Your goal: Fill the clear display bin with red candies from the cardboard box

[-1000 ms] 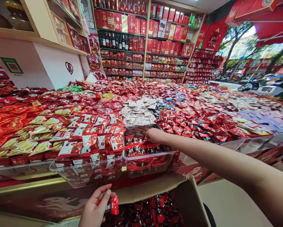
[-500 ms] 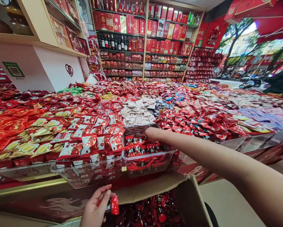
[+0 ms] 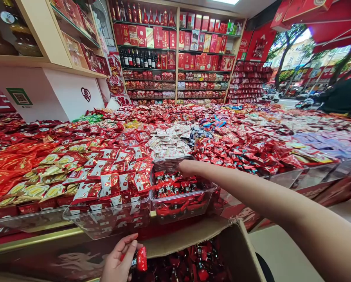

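My left hand pinches a small red and black wrapped candy at the near edge of an open cardboard box. Inside that box lie many candies in the same red and black wrappers. My right hand reaches into a clear plastic bin, over rows of these candies. Its fingers point down and away from me, so I cannot see whether they hold anything. To the left of this bin stands another clear bin, heaped with red and white packets.
Gold and red packets fill the far left of the counter. White packets lie behind the bin, and red ones to its right. Shelves with bottles and boxes line the back. A person in dark clothing is at the right edge.
The view has tilted slightly, so the counter sits a little lower. My left hand still holds the candy, and my right hand stays in the bin, with little movement.
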The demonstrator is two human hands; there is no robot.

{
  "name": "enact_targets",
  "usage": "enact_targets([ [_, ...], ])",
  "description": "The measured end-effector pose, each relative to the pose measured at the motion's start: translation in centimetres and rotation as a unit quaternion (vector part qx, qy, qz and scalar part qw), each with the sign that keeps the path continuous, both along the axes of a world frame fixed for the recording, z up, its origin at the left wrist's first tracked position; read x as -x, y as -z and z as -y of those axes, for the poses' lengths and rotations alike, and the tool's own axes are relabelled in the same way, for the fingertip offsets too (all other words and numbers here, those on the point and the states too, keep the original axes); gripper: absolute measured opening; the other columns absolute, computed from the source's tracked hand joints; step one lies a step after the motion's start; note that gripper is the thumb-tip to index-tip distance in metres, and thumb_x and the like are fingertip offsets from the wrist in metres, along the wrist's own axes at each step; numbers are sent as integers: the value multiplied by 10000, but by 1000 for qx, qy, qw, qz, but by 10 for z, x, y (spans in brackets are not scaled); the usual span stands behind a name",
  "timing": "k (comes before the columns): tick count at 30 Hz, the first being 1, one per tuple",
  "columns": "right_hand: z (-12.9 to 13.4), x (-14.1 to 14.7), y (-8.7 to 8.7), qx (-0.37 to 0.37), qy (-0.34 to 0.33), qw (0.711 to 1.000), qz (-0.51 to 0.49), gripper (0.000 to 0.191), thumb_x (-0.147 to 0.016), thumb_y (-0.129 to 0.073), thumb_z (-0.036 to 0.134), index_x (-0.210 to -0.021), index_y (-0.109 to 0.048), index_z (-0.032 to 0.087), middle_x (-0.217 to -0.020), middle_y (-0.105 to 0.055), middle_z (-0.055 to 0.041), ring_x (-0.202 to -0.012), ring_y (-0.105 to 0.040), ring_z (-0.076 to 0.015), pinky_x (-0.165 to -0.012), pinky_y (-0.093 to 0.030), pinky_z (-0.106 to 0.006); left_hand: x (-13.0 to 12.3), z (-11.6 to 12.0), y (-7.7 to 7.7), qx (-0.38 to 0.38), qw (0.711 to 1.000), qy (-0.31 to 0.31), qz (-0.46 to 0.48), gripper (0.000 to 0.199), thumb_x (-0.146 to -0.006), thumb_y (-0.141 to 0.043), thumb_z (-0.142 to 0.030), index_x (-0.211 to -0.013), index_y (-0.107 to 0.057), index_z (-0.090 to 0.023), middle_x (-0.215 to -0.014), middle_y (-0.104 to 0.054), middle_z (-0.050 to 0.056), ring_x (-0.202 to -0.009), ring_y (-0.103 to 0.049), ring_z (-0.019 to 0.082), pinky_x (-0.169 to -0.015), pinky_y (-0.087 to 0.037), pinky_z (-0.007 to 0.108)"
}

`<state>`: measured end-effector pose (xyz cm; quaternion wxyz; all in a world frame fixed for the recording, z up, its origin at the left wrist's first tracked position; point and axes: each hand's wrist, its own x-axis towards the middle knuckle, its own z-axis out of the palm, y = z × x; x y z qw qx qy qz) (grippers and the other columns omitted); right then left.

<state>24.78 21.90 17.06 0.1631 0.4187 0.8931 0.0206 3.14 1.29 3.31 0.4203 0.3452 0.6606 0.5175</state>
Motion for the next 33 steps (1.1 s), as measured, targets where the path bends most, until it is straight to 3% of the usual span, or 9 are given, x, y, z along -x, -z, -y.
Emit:
enact_targets([
  [3, 20, -7, -23, -55, 9, 997, -61, 234, -749, -439, 178, -867, -617, 82, -844, -613, -137, -766, -549, -179, -627, -367, -235, -4, 2, -5, -6, 1000, -14, 3, 515, -527, -643, -502, -903, -545, -163, -599, -595, -10, -353, -401, 59, -244, -255, 132],
  [6, 70, -13, -37, -68, -28, 970, -231, 239, -809, -391, 253, -851, -595, 136, -839, -609, -76, -753, -531, -130, -654, -365, -211, -18, 5, -23, -19, 999, -20, 27, 513, -540, -640, -506, -921, -535, -179, -587, -577, -29, -387, -406, 71, -258, -305, 147],
  [12, 175, -11, 2, 147, 47, 856, -494, 298, -735, -503, 445, -793, -551, 157, -592, -545, 12, -495, -435, -67, -432, -290, -169, -59, 6, -78, -78, 991, 82, 72, 427, -639, -597, -458, -971, -536, -195, -789, -641, 15, -687, -585, 159, -526, -485, 208],
  [19, 184, -18, 25, 359, 174, 638, -659, 315, -719, -514, 439, -654, -445, 138, -515, -484, 33, -414, -431, -49, -398, -311, -159, -79, 7, -90, -86, 974, 140, 158, 381, -649, -633, -342, -990, -571, -183, -894, -654, 30, -843, -592, 194, -769, -468, 297],
  [22, 186, -23, 26, 379, 200, 601, -675, 329, -698, -535, 448, -658, -431, 138, -523, -501, 29, -397, -435, -49, -378, -308, -158, -84, 11, -92, -70, 970, 152, 175, 433, -665, -614, -372, -1050, -548, -188, -819, -668, 22, -763, -605, 179, -700, -489, 280],
  [25, 191, -26, 29, 350, 185, 620, -678, 293, -734, -510, 414, -658, -441, 140, -513, -497, 29, -415, -444, -56, -395, -334, -166, -84, 15, -95, -20, 966, 190, 172, 509, -642, -626, -399, -1097, -522, -198, -773, -668, 14, -632, -602, 151, -597, -512, 269],
  [28, 199, -28, 31, 200, 140, 706, -665, 185, -762, -500, 323, -734, -509, 140, -630, -539, -8, -545, -490, -82, -495, -399, -197, -81, 19, -91, 5, 977, 179, 116, 508, -585, -660, -418, -1025, -578, -178, -764, -670, 24, -573, -600, 154, -527, -522, 263],
  [31, 207, -28, 31, 18, 40, 789, -612, 236, -767, -492, 211, -999, -504, 167, -979, -520, -75, -853, -490, -127, -725, -427, -246, -79, 20, -83, -43, 985, 163, 46, 413, -578, -677, -370, -948, -610, -200, -872, -664, 26, -782, -609, 193, -617, -521, 229],
  [33, 212, -27, 30, -3, -15, 828, -560, 318, -775, -474, 173, -1092, -457, 192, -1084, -481, -74, -976, -435, -145, -826, -393, -278, -79, 20, -79, -73, 981, 173, 38, 315, -587, -681, -323, -872, -613, -207, -873, -661, 11, -828, -600, 184, -661, -511, 207],
])
